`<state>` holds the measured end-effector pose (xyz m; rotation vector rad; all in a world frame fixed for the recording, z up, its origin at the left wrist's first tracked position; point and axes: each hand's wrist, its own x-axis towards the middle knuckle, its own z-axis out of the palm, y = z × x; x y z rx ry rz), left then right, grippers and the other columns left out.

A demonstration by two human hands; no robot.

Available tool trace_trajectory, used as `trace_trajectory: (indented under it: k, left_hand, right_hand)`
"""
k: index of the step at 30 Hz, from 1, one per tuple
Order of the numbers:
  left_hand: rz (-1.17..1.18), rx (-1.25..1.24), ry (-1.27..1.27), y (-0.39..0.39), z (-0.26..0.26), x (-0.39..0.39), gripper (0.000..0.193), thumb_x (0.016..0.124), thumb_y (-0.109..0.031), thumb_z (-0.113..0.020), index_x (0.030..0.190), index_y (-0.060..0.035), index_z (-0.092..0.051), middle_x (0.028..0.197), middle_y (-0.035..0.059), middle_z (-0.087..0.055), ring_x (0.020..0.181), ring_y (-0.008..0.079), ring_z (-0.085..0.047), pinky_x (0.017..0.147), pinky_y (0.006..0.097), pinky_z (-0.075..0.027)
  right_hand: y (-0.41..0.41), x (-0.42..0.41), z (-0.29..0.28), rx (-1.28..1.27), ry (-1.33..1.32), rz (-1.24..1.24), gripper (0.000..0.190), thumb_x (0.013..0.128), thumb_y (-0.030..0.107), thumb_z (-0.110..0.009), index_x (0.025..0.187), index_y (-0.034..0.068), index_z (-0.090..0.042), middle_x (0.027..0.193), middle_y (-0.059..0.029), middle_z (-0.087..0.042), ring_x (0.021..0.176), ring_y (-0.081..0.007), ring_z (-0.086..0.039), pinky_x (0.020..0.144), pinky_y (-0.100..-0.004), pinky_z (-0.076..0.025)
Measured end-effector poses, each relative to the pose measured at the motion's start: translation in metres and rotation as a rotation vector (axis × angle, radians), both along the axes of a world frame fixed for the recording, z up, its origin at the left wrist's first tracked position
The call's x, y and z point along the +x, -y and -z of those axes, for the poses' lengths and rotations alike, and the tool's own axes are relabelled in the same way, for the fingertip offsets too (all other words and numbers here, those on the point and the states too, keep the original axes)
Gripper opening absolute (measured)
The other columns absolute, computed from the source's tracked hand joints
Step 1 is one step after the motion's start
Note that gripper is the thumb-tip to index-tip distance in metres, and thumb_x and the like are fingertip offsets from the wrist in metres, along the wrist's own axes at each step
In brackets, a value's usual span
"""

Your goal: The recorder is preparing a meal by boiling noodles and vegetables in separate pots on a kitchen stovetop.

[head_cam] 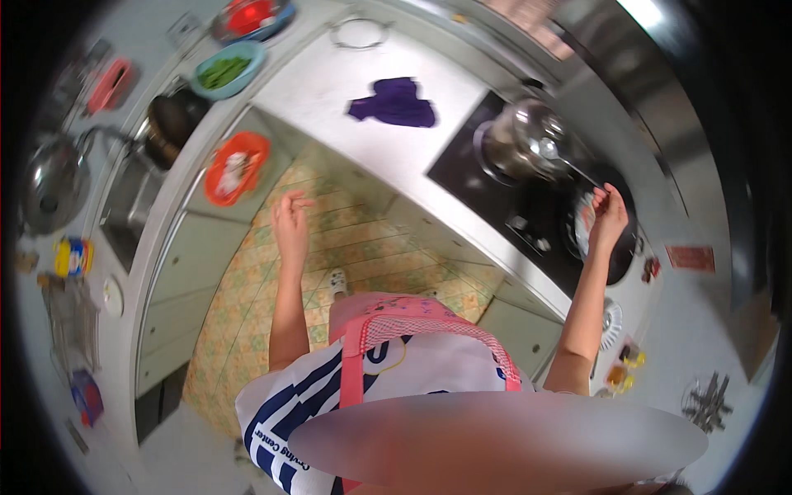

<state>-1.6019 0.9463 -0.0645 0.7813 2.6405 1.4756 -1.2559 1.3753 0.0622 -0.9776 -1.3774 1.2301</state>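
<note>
My right hand (609,216) grips the handle of a metal ladle (578,171), whose bowl points toward a shiny steel pot (516,145) on the black cooktop (461,167). Whether the ladle touches the pot cannot be told. Beneath that hand is a dark wok (622,260) with something pale in it, partly hidden by my wrist. My left hand (291,216) is raised over the tiled floor, fingers loosely apart and holding nothing. Nearest to it is an orange-red plastic basin (237,167) with whitish pieces inside.
A purple cloth (396,104) lies on the white counter (303,80), near a round wire rack (360,32). Leafy greens fill a light-blue basin (256,65) at the corner. At left are a sink (133,204) and a yellow-labelled bottle (73,257). Small condiment jars (619,374) stand at right.
</note>
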Motion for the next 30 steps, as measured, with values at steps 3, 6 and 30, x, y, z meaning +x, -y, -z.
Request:
trace_trajectory:
  k: [3,6,30]
  left_hand:
    - [-0.087,-0.027,0.025,0.065,0.012,-0.042,0.019,0.088,-0.005,-0.041,0.102,-0.0089,-0.053,0.087,0.0024,-0.067,0.084,0.0196,-0.056,0.099,0.0389,-0.027]
    - [-0.202,-0.061,0.000,0.134,0.015,-0.066,0.024,0.081,0.000,-0.041,0.101,-0.0076,-0.054,0.089,0.0044,-0.066,0.088,0.0212,-0.055,0.094,0.0378,-0.031]
    - [-0.414,-0.185,0.350,0.303,0.072,-0.021,0.013,0.091,-0.018,-0.054,0.088,-0.0066,-0.059,0.085,0.0042,-0.067,0.079,0.0186,-0.064,0.109,0.0493,-0.010]
  right_hand:
    - [0.034,-0.106,0.011,-0.035,-0.057,-0.128,0.027,0.096,0.021,-0.049,0.103,-0.002,-0.060,0.084,-0.0108,-0.067,0.067,-0.0088,-0.060,0.059,-0.0185,-0.050]
    - [0.072,-0.214,0.039,-0.106,-0.142,-0.316,0.027,0.095,0.021,-0.050,0.102,-0.003,-0.060,0.082,-0.0113,-0.066,0.066,-0.0094,-0.061,0.060,-0.0189,-0.050]
    - [0.293,-0.509,0.270,-0.684,-0.142,-0.527,0.023,0.093,0.017,-0.050,0.097,-0.002,-0.062,0.082,-0.0138,-0.066,0.069,-0.0174,-0.063,0.062,-0.0263,-0.054]
